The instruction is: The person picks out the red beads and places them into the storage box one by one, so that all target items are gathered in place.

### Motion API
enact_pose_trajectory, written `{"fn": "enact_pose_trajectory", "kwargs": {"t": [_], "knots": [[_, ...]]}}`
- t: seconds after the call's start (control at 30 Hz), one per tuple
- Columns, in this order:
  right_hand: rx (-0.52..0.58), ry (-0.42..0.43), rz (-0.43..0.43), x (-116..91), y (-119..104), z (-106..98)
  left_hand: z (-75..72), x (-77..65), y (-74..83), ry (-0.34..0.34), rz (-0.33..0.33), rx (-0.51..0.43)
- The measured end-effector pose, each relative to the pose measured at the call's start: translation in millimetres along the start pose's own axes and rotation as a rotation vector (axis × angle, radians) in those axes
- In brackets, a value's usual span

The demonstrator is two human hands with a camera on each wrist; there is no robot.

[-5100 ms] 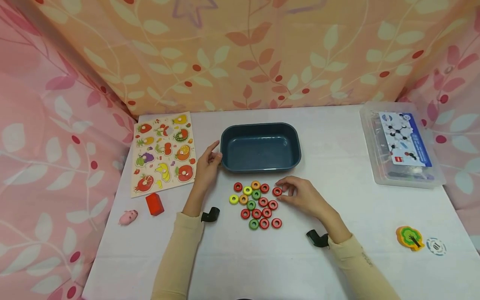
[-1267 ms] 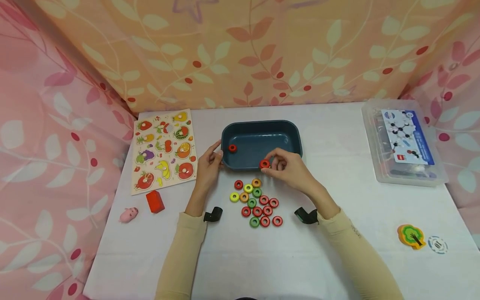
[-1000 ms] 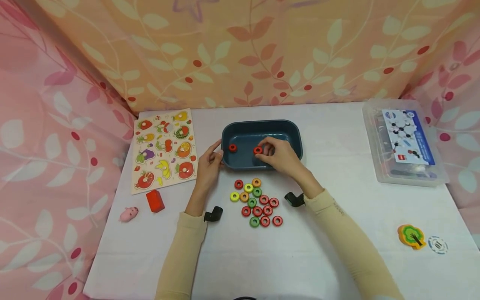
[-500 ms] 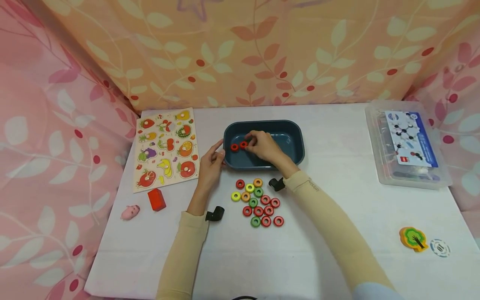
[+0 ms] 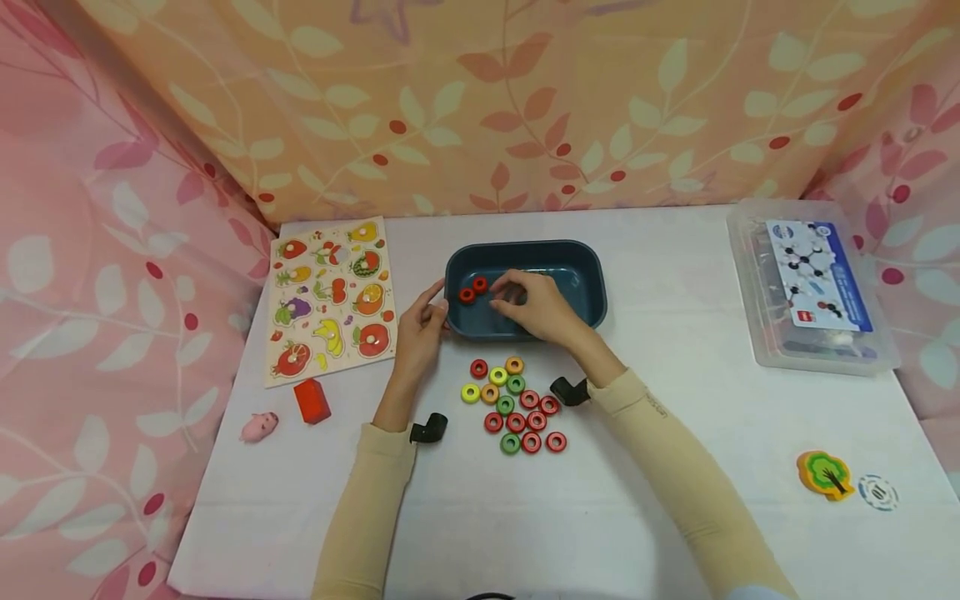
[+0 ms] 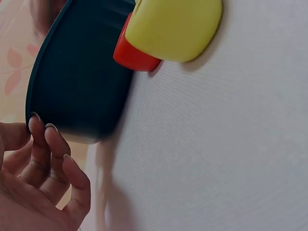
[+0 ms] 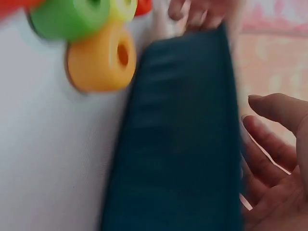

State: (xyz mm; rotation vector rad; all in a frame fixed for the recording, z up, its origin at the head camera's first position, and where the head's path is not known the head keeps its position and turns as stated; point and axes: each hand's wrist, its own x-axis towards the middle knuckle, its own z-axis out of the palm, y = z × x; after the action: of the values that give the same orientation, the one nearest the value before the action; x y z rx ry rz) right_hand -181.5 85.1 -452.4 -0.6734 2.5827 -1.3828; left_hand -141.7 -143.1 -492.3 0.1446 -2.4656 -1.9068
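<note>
Steadying tray (image 5: 577, 292), I think: left hand (image 5: 417, 335) loose against it.
Right hand (image 5: 538, 308) parted, holding nothing, beside red rings (image 5: 467, 301).

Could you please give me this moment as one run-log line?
left grip: holds dark blue tray | right grip: over tray, holding nothing | in tray: two red rings | on table: red, green, yellow, orange rings
</note>
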Motion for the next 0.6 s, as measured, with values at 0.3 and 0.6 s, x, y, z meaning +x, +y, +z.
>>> {"fn": "enact_pose_trajectory", "kwargs": {"t": [0.3,0.6], "knots": [[0.043,-0.041,-0.030,-67.8,-17.7,-16.7,-0.9,-0.5,0.8,0.012,0.011,-0.001],[0.024,-0.243,0.048,-109.8,16.3,-18.1,-0.3,-0.2,2.3,-0.006,-0.012,-0.013]]}}
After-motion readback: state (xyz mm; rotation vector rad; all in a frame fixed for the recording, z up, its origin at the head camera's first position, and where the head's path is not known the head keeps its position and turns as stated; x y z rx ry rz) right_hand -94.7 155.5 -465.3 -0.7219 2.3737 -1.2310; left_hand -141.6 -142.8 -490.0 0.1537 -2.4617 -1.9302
